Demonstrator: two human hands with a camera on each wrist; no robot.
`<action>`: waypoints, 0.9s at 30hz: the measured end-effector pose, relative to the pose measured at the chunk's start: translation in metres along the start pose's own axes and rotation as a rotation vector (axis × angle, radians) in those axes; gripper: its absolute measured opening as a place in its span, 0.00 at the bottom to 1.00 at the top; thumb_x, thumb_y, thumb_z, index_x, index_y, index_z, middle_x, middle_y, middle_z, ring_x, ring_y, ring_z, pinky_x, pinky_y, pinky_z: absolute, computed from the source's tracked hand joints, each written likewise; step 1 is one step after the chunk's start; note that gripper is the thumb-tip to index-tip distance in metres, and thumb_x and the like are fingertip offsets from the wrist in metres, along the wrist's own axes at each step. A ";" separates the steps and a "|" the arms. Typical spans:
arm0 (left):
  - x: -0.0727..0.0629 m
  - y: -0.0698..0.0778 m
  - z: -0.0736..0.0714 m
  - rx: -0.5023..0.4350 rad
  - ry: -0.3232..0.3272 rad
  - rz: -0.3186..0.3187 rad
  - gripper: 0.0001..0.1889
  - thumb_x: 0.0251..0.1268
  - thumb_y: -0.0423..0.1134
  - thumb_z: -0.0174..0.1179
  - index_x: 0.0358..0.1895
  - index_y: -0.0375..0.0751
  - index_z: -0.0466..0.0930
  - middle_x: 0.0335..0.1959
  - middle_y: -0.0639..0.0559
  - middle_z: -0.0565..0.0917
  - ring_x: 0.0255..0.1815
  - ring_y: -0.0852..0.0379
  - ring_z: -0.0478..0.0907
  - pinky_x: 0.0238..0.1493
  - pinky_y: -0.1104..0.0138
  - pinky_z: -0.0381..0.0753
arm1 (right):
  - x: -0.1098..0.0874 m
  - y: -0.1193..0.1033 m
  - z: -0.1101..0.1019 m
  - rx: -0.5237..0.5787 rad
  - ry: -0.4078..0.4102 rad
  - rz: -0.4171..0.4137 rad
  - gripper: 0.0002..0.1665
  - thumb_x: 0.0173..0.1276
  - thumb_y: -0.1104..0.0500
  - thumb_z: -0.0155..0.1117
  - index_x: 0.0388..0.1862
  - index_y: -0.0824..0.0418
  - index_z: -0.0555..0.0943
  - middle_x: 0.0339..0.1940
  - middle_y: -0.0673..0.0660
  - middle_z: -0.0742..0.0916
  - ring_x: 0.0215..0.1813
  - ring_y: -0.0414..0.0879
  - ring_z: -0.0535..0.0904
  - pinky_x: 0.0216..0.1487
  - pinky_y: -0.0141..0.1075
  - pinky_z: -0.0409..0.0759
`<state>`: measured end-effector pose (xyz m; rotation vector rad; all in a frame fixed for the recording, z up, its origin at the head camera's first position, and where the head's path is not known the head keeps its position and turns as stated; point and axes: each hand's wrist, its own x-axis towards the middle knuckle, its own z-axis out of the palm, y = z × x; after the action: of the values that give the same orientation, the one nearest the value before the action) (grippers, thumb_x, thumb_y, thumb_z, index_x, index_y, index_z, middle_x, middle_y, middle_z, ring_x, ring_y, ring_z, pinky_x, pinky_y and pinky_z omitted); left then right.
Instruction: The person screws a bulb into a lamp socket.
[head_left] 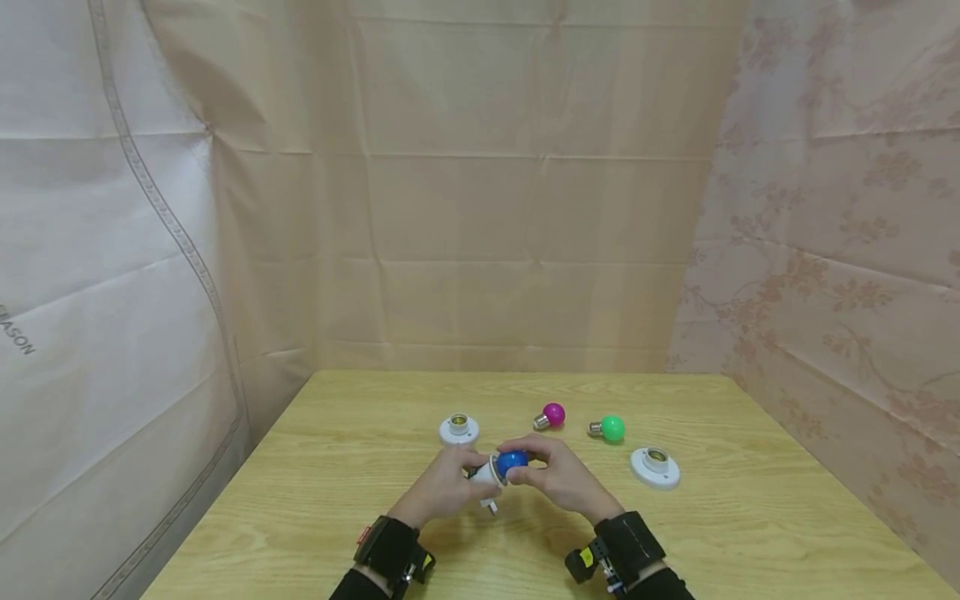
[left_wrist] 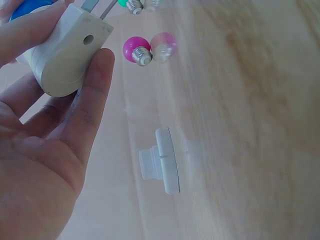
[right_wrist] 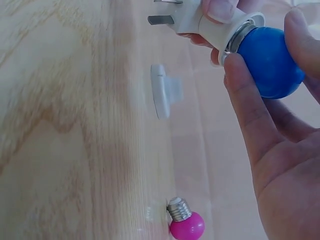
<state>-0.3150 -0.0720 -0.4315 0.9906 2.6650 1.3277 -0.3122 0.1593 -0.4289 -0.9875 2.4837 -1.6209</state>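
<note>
My left hand [head_left: 441, 485] grips a white plug-in bulb socket [left_wrist: 65, 52], its two metal prongs [right_wrist: 161, 20] sticking out. At the socket's mouth sits a blue light bulb [right_wrist: 272, 62], held between the fingers and thumb of my right hand [head_left: 561, 475]. A thin strip of the bulb's metal base shows at the socket rim in the right wrist view; the rest of the base is hidden inside. Both hands are just above the table, close together.
Behind my left hand stands a round white lamp holder [head_left: 448, 433]; another lamp holder [head_left: 655, 480] lies to the right. A magenta bulb [head_left: 554, 414] and a green bulb [head_left: 613, 428] lie farther back on the wooden table [head_left: 360, 408]. Cloth curtains [head_left: 465, 208] hang behind.
</note>
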 end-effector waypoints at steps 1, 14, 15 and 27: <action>0.000 0.000 0.000 0.002 0.000 0.001 0.06 0.59 0.39 0.73 0.39 0.45 0.90 0.33 0.59 0.79 0.37 0.62 0.75 0.38 0.68 0.77 | 0.000 0.000 0.000 -0.002 0.000 -0.002 0.21 0.72 0.56 0.67 0.62 0.57 0.82 0.59 0.58 0.84 0.63 0.58 0.77 0.61 0.58 0.73; 0.000 0.000 0.000 0.035 -0.011 0.007 0.05 0.60 0.40 0.72 0.37 0.46 0.88 0.32 0.60 0.78 0.37 0.62 0.74 0.40 0.67 0.75 | -0.003 -0.002 -0.003 0.065 -0.080 -0.052 0.28 0.69 0.64 0.69 0.67 0.58 0.78 0.73 0.62 0.73 0.72 0.62 0.69 0.63 0.47 0.77; 0.000 0.000 0.000 0.036 -0.012 0.007 0.05 0.60 0.39 0.72 0.37 0.45 0.88 0.32 0.60 0.78 0.37 0.62 0.74 0.40 0.67 0.75 | -0.003 -0.002 -0.004 0.058 -0.084 -0.063 0.27 0.69 0.64 0.69 0.66 0.59 0.78 0.73 0.63 0.72 0.73 0.63 0.68 0.64 0.49 0.76; 0.000 -0.002 -0.003 0.012 -0.026 -0.045 0.05 0.61 0.41 0.72 0.38 0.46 0.89 0.33 0.60 0.78 0.37 0.61 0.74 0.40 0.66 0.75 | 0.001 0.000 -0.002 0.079 -0.082 -0.016 0.25 0.68 0.73 0.65 0.63 0.63 0.79 0.68 0.61 0.79 0.71 0.63 0.71 0.67 0.48 0.73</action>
<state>-0.3166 -0.0750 -0.4315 0.9363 2.6626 1.2824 -0.3134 0.1608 -0.4273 -1.0443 2.3468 -1.6343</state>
